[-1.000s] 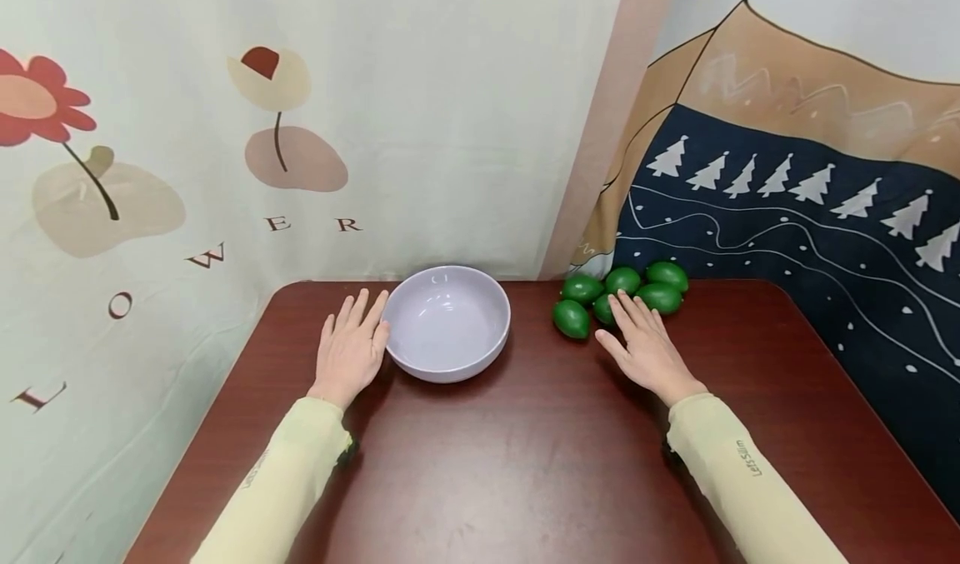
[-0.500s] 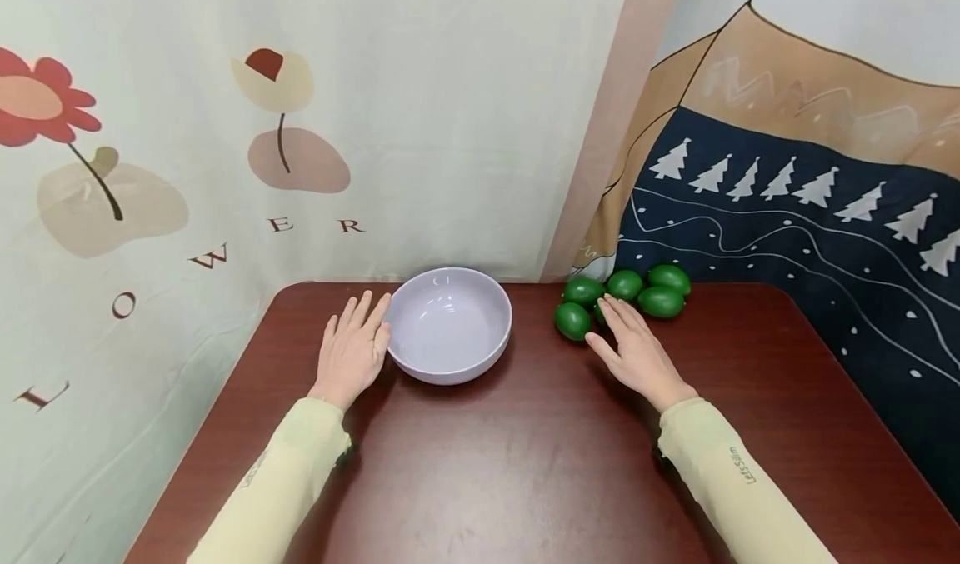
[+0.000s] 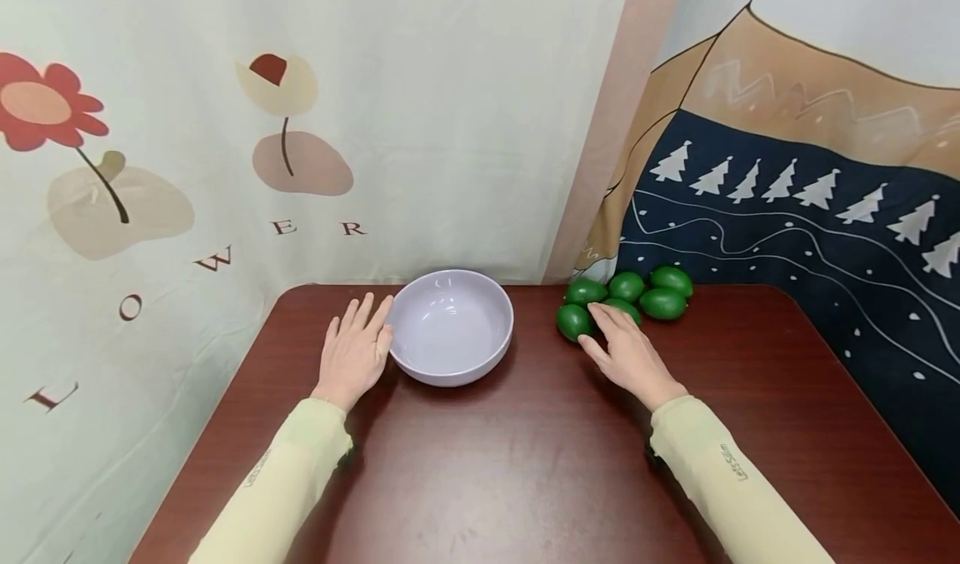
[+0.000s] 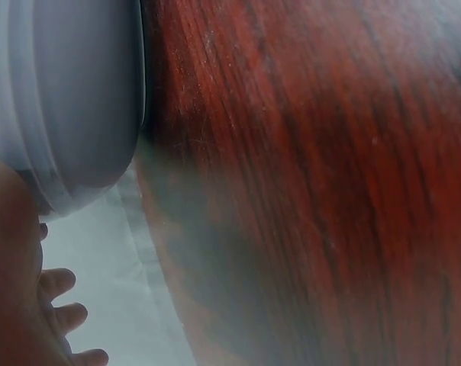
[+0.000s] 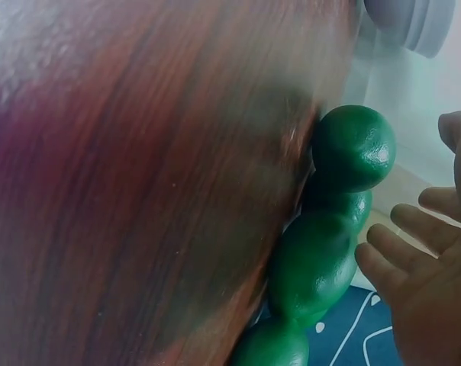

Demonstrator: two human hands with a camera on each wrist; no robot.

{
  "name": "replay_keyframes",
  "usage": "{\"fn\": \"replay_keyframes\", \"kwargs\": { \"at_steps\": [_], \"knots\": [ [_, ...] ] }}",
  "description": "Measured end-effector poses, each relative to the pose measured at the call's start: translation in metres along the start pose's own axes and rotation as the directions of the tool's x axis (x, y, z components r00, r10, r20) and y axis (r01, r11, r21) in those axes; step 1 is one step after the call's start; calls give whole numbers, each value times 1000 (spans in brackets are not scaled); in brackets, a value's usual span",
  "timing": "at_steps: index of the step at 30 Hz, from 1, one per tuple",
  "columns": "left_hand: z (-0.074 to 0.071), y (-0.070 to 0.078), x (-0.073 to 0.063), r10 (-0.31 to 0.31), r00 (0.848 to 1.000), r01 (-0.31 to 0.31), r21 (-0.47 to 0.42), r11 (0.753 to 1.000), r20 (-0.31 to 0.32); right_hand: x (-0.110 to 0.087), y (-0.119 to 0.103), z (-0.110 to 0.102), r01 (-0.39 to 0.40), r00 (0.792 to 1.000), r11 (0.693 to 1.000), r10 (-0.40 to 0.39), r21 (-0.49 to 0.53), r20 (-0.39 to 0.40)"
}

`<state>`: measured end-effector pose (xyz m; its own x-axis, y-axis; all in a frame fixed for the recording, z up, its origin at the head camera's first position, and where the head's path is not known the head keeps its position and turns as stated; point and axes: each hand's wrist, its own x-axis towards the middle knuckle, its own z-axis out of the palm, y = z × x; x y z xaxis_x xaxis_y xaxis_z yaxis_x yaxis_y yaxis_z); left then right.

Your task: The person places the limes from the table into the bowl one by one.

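Note:
A pale lilac bowl (image 3: 452, 335) stands near the back edge of the table. My left hand (image 3: 352, 356) is at the bowl's left side, fingers straight, with the thumb against or very close to its wall; in the left wrist view the thumb (image 4: 9, 221) overlaps the bowl (image 4: 78, 91). To the right lies a cluster of several green limes (image 3: 663, 303). Over its front hovers my right hand (image 3: 630, 356), fingers spread, close to the front-left lime (image 3: 572, 322). The right wrist view shows a gap between thumb and limes (image 5: 314, 263). One lime is partly hidden by the fingers.
The dark red wooden table (image 3: 480, 464) has rounded back corners. Behind it hangs a pale curtain (image 3: 450, 131) with flower prints, and a navy cloth with white trees (image 3: 780, 222) hangs at the right.
My right hand has moved left and slightly nearer to me, from the middle of the limes towards the front-left one. My left hand stays beside the bowl. The head view has shifted slightly.

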<state>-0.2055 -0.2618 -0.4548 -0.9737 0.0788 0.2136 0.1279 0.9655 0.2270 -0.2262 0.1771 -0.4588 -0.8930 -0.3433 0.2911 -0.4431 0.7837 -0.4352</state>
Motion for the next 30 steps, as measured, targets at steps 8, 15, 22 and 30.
{"fn": "replay_keyframes", "kwargs": {
  "at_steps": [8,15,22,30],
  "knots": [
    [-2,0,1,8,1000,-8,11,1000,-4,4,-2,3,-10,999,1000,10,-13,39],
    [0,-1,3,22,1000,-22,19,1000,-1,5,-2,5,-22,998,999,23,-24,56],
    [1,-2,3,26,1000,-26,18,1000,0,8,-4,7,-27,997,999,29,-28,69],
    [-1,0,1,26,1000,-26,13,1000,-7,10,-3,10,-28,997,999,30,-33,71]
  ]
}}
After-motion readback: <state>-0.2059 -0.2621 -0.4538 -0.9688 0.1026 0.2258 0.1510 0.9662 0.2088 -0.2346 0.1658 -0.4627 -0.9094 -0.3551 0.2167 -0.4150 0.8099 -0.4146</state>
